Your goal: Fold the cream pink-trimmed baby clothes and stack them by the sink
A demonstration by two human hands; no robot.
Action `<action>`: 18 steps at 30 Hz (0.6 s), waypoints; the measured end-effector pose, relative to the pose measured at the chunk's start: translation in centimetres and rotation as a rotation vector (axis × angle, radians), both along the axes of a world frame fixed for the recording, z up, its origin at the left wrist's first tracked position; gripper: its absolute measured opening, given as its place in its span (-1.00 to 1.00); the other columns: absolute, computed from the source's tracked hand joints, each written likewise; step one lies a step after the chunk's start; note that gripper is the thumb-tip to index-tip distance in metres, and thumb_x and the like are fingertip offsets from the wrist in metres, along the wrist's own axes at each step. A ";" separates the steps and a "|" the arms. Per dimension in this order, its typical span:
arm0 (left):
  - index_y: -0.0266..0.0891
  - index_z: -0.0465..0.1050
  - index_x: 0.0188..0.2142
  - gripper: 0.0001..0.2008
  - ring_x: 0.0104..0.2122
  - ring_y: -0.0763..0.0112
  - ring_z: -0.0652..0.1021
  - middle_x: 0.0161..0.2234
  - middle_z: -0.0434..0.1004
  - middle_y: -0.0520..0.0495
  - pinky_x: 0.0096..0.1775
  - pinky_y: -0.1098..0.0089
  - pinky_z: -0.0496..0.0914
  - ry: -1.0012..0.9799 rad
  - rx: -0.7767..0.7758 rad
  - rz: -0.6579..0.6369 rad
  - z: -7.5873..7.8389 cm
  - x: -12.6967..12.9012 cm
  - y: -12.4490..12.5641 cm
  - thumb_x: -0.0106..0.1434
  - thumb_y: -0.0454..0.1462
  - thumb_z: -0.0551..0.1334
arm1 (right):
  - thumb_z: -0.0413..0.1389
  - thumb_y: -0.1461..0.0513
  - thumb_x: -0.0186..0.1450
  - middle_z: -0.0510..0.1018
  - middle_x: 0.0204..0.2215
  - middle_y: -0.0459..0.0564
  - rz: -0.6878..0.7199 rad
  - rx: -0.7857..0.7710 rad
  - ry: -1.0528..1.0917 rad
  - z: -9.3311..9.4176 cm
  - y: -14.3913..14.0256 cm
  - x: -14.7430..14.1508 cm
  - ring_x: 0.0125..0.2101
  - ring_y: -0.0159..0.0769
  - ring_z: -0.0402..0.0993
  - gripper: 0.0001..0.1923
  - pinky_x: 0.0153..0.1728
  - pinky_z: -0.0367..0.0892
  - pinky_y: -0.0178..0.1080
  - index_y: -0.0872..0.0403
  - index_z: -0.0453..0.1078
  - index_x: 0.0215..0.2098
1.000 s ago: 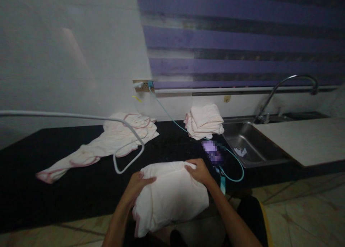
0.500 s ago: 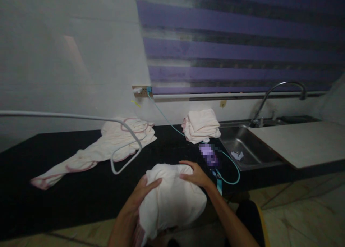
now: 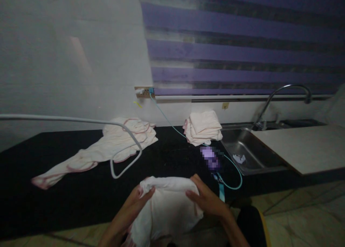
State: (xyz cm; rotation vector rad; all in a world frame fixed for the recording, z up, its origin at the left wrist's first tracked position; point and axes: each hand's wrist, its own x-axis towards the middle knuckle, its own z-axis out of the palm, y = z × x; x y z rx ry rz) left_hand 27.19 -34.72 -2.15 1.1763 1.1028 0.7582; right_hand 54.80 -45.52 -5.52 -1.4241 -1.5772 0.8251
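Observation:
A pale pink cloth [image 3: 168,207] with a darker pink hem hangs over the front edge of the black counter [image 3: 67,193]. My left hand [image 3: 137,200] pinches its upper left corner. My right hand [image 3: 206,198] grips its upper right side. The cloth is bunched between the two hands, and its lower part drops below the counter edge out of view.
Loose pink-edged cloths [image 3: 107,148] lie spread at the back left under a white cable loop [image 3: 126,164]. A folded stack of cloths [image 3: 203,128] sits beside the steel sink [image 3: 250,150] with its tap [image 3: 283,92]. A phone [image 3: 210,158] on a teal cable [image 3: 231,168] lies near my right hand.
Both hands have drawn the cloth back toward me and lower, so more of it hangs off the counter edge. My hands now sit closer together at its top fold.

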 end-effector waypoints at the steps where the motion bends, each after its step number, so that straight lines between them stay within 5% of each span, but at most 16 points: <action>1: -0.22 0.53 -0.32 -0.49 -0.09 0.07 0.66 -0.28 0.69 -0.11 0.00 0.28 0.53 0.069 0.053 -0.008 0.0 -0.2 -0.2 -0.06 0.09 0.56 | 0.09 -0.14 0.47 0.48 -0.02 0.03 0.019 -0.014 -0.008 0.3 -0.9 -0.2 0.05 -0.17 0.43 -0.55 0.20 0.33 -0.11 0.02 0.45 0.04; 5: -0.19 0.51 -0.54 -0.53 -0.33 0.09 0.63 -0.48 0.63 -0.06 -0.23 0.30 0.53 0.285 0.123 -0.016 -0.3 -0.2 -1.0 -0.16 0.10 0.54 | 0.09 -0.08 0.48 0.52 0.04 0.03 -0.001 -0.065 0.036 0.6 -3.9 -0.8 0.07 -0.14 0.46 -0.62 0.20 0.34 -0.13 -0.05 0.48 0.06; 13: -0.14 0.62 -0.58 -0.71 -0.41 0.05 0.60 -0.51 0.66 -0.10 -0.28 0.21 0.55 0.241 0.067 -0.007 -2.0 0.4 -3.0 -0.27 -0.05 0.51 | 0.29 -0.21 0.22 0.71 -0.09 0.04 -0.369 -0.215 0.092 -3.3 -6.9 -0.3 0.01 0.12 0.58 -0.53 0.12 0.47 0.04 -0.12 0.69 -0.09; 18: -0.09 0.56 -0.62 -0.73 -0.44 0.05 0.56 -0.54 0.61 -0.11 -0.33 0.18 0.56 0.276 0.119 -0.056 -2.3 0.9 -3.2 -0.30 -0.11 0.56 | 0.35 -0.19 0.13 0.75 -0.18 0.06 -0.514 -0.129 0.055 -1.8 -8.8 1.2 -0.12 0.12 0.65 -0.56 -0.05 0.59 0.02 -0.16 0.73 -0.17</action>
